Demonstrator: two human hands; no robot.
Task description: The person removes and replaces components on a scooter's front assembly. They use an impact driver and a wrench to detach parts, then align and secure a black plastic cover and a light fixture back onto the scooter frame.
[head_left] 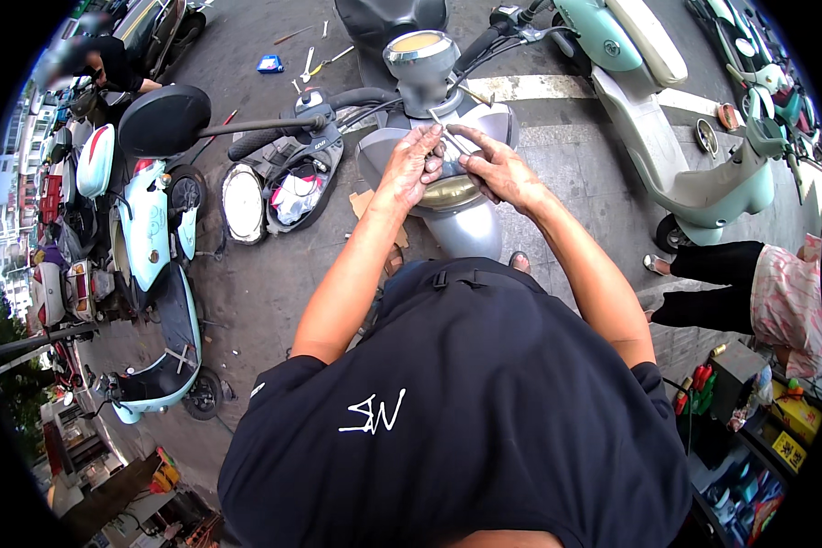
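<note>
1. I wear a black T-shirt point(484, 393), which is loose and has soft folds in the cloth.
2. On it there is a white mark point(372, 413), made of thin lines, like handwriting.
3. The sleeves point(653, 393) are short and also black; by the left one I see a small white print point(258, 389).
4. At my waist there is a dark strap point(466, 278) with a buckle point(440, 279).
5. My forearms point(354, 260) are bare, and my fingers point(471, 137) have smudges.

the scooter front point(466, 235) is silver-grey, its round dial point(418, 43) pale yellow with a bright silver rim; the right-hand scooter point(721, 205) is mint green with a cream seat point(648, 41), the blouse point(781, 292) pale with pink streaks, the shirt point(484, 393) black with a white scrawl.
</note>
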